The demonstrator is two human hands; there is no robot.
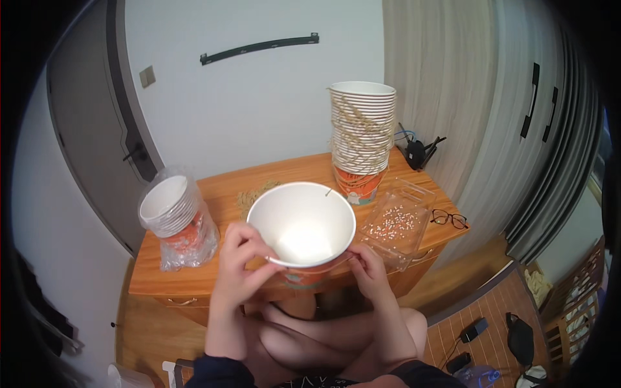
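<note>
A large paper bucket (304,226), white inside with an orange printed outside, is tilted toward me above the table's front edge. My left hand (242,262) grips its near left rim, with the thumb against the outer wall. At the near right wall, the fingertips of my right hand (369,268) are pinched together against the bucket; a thin strand seems to run there, too fine to make out. A short bit of cord (328,193) pokes through the wall near the far right rim. Behind the bucket lies a bundle of tan cord (253,195), partly hidden.
A tall stack of paper buckets (362,129) with tan cords hanging down stands at the back right. Plastic-wrapped buckets (174,216) stand at the left. A clear tray (396,223) holds small white and red pieces, beside eyeglasses (449,218). All rest on the wooden table (297,169).
</note>
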